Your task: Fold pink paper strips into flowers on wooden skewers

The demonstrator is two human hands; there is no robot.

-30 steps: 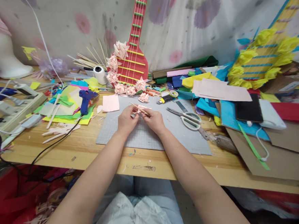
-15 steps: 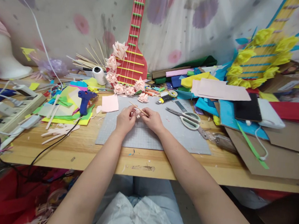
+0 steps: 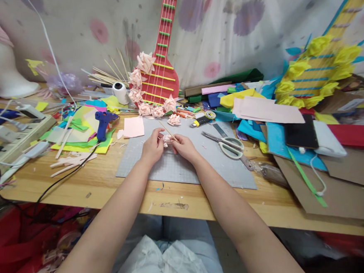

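Over the grey cutting mat [image 3: 186, 170], my left hand [image 3: 153, 146] is closed on a small pink paper flower [image 3: 166, 141]. My right hand [image 3: 184, 147] pinches a thin wooden stick [image 3: 166, 129], its tip pointing up and to the left, against the flower's right side. Fingers hide part of the flower. Just beyond the hands, a finished pink paper flower [image 3: 174, 119] lies at the mat's far edge. A red paper lute [image 3: 161, 81] with pink flowers on its rim leans upright behind it.
To the right on the mat lie scissors [image 3: 231, 147] and a yellow-black cutter [image 3: 200, 121]. A blue glue gun [image 3: 103, 124] stands on coloured sheets at left, near a pink paper square [image 3: 134, 126]. A power strip [image 3: 19, 141] with cables borders the left side; cardboard [image 3: 330, 192] lies right.
The stick has tilted to a steeper angle in my right hand. More of the pink flower now shows between my hands, which stay in nearly the same place.
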